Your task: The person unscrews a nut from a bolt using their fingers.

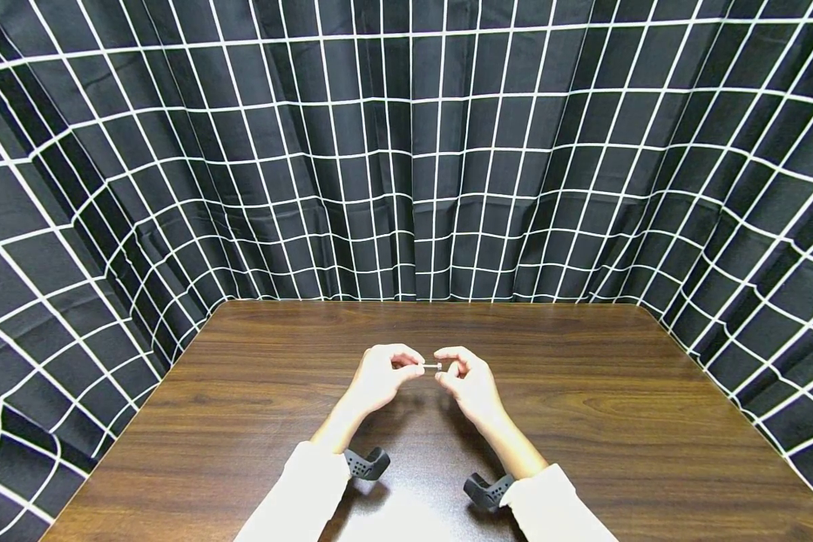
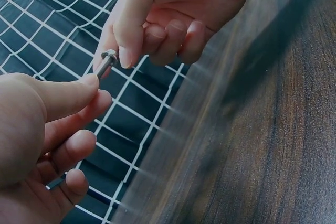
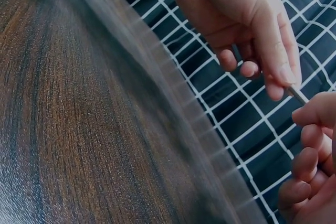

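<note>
A thin metal bolt (image 1: 430,366) is held level above the table, its wider end, a head or nut (image 2: 109,54), pointing right. My left hand (image 1: 377,380) pinches its shank between thumb and forefinger; in the left wrist view the shank (image 2: 104,68) slants up out of that grip. The right hand (image 1: 473,388) is around the wider end, thumb and forefinger parted on either side of it, other fingers curled. In the right wrist view the shank (image 3: 298,96) runs between the left fingertips and the right thumb, and the wider end is hidden.
A brown wood-grain table (image 1: 244,376) lies under both hands. Black curtains with a white grid (image 1: 393,173) stand behind it and along both sides. A dark strap is on the left wrist (image 1: 368,464) and another on the right wrist (image 1: 488,491), below white sleeves.
</note>
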{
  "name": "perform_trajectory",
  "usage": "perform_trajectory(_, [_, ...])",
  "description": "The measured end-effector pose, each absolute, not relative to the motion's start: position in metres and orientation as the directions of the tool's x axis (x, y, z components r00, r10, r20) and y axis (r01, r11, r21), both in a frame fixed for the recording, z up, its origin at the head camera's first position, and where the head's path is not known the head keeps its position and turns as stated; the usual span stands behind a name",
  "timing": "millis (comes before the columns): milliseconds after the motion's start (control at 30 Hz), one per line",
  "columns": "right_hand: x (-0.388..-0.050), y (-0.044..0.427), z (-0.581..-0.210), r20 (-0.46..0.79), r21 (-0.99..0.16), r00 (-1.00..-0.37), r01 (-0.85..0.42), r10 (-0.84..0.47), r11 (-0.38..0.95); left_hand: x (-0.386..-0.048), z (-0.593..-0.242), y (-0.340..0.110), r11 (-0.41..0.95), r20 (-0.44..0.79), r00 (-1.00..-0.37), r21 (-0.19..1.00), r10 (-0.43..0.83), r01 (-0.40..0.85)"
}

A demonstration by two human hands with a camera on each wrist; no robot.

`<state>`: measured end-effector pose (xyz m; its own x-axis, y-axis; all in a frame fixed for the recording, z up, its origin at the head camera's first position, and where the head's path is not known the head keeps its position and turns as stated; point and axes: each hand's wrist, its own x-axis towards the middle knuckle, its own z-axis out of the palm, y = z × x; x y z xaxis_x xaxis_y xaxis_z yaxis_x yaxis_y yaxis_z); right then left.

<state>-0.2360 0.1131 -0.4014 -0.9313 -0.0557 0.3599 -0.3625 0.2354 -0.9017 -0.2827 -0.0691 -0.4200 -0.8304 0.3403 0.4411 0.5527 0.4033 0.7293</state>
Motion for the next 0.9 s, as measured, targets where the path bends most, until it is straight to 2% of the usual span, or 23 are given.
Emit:
perform_trajectory(267, [-0.256, 0.116, -0.43, 0.351, -0.897, -0.936, -0.345, -0.03, 0.275, -0.282, -0.42, -0.069, 0.406, 0.439, -0.83, 0.728, 0.344, 0.553])
perform_trajectory(600, [-0.257, 0.117, -0.433, 0.319, -0.885, -0.948, -0.299, -0.004, 0.357, -0.283, -0.42, -0.067, 0.41, 0.437, -0.827, 0.723, 0.353, 0.557])
perform_trajectory(900, [-0.258, 0.118, -0.432, 0.312, -0.898, -0.95, -0.293, 0.007, 0.329, -0.283, -0.42, -0.068, 0.415, 0.434, -0.827, 0.719, 0.359, 0.558])
